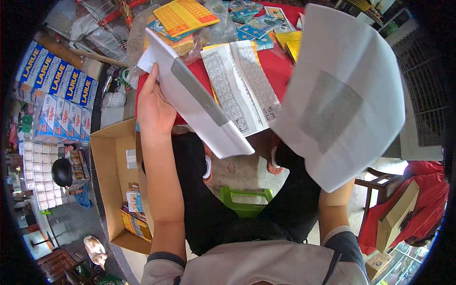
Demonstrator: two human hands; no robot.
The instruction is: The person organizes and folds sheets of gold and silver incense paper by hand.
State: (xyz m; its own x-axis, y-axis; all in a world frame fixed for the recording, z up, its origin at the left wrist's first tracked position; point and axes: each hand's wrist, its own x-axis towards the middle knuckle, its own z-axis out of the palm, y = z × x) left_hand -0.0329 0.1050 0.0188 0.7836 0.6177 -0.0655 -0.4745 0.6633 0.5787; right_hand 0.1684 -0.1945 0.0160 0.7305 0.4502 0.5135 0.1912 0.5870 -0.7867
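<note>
My left hand (pixel 159 107) grips a stack of white paper (pixel 190 97) with a grey panel, held tilted over the table edge. A large white sheet (pixel 351 109) with a grey square is raised on the right, slightly blurred; it hides my right hand, and only the forearm shows below it. Between the two, a printed paper (pixel 242 85) with black line patterns lies on the red tablecloth (pixel 277 69). Beyond it are a yellow and orange packet (pixel 186 18) on clear plastic and several blue printed packets (pixel 256 28).
A cardboard box (pixel 114 185) holding printed packs stands left of my legs. Beer cartons (pixel 57 76) are stacked at the far left. A green stool (pixel 244 199) shows between my legs. At right, a chair carries red cloth (pixel 427 190) and a cardboard piece (pixel 396 218).
</note>
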